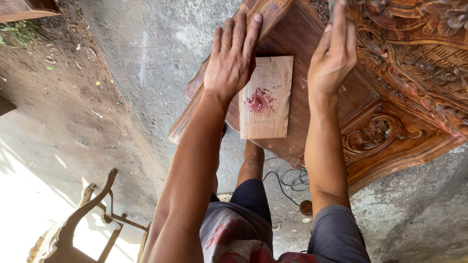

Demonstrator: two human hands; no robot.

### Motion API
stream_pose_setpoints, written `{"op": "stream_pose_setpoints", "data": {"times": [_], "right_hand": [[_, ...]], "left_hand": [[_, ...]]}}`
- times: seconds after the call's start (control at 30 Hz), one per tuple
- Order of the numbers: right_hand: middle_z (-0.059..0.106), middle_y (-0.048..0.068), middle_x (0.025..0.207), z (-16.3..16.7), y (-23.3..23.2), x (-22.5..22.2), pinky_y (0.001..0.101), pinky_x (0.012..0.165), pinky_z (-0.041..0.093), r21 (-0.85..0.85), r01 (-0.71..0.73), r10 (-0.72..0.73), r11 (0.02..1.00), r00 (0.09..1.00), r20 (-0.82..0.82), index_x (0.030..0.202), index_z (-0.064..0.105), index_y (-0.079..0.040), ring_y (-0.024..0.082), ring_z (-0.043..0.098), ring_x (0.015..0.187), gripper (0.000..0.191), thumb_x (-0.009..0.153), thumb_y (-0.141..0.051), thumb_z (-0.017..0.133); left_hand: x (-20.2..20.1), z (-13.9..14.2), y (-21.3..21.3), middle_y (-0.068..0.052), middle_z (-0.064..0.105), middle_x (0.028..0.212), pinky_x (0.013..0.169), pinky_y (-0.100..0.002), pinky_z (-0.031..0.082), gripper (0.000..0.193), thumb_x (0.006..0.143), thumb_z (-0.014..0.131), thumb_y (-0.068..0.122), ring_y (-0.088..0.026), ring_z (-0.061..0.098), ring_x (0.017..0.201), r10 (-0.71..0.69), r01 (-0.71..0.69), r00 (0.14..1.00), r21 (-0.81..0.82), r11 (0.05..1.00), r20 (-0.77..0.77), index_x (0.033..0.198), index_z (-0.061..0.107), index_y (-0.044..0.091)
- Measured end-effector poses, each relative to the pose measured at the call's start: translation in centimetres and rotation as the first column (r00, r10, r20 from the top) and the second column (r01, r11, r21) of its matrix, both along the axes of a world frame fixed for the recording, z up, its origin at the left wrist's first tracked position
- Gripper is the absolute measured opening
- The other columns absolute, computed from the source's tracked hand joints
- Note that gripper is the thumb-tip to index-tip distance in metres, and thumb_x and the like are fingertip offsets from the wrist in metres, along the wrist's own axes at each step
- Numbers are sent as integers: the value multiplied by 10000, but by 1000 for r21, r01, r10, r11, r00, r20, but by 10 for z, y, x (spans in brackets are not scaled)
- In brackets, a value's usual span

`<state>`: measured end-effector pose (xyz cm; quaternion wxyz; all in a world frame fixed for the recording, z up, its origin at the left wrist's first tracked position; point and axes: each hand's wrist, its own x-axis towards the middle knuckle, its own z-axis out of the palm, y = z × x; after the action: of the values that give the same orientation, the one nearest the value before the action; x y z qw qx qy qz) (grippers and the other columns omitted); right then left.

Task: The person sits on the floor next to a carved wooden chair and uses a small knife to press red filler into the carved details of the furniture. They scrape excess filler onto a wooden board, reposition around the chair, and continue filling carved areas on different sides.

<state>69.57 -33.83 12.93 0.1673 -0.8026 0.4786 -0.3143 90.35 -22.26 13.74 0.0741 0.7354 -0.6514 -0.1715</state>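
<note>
Resting flat, both hands (231, 61) (334, 56) press a carved wooden cabinet (390, 97) beside a red-smeared board (265, 97).

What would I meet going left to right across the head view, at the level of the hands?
Dirt ground → concrete floor → left hand flat on the furniture edge → small wooden board with a red smear → right hand → carved wooden furniture panel.

An outdoor woodworking yard: a carved cabinet (390, 97) stands on rough concrete, an unfinished chair frame (83, 219) lying left of it.
</note>
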Motion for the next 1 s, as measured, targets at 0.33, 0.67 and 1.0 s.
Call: {"op": "stream_pose_setpoints", "data": {"times": [0.33, 0.67, 1.0], "right_hand": [[559, 132, 1275, -1, -8, 0, 391, 984, 595, 5, 7, -7, 1000, 993, -118, 1522, 596, -175, 257, 636, 1185, 530, 1070, 87, 683], [547, 115, 1469, 17, 0, 16, 397, 1199, 556, 18, -50, 50, 999, 998, -48, 1513, 606, -90, 308, 569, 1423, 570, 1011, 178, 629], [534, 124, 1428, 1, 3, 16, 411, 1128, 533, -25, -36, 34, 999, 997, -66, 1541, 556, -97, 289, 594, 1317, 604, 1004, 169, 625]], "left_hand": [[-2, -3, -2, -245, 303, 1650, 1246, -584, 281, 784, 1060, 576, 233, -445, 366, 1496, 18, -18, 1000, 10, 1000, 1, 1655, 74, 145], [-2, -5, 0, -235, 301, 1661, 1256, -575, 281, 793, 1062, 590, 216, -442, 372, 1501, 22, -22, 1000, -7, 1000, 17, 1667, 81, 149], [-1, -3, 0, -233, 311, 1658, 1255, -580, 294, 820, 1057, 616, 223, -441, 374, 1496, 11, -10, 1000, -22, 1000, 16, 1669, 78, 136]]}}
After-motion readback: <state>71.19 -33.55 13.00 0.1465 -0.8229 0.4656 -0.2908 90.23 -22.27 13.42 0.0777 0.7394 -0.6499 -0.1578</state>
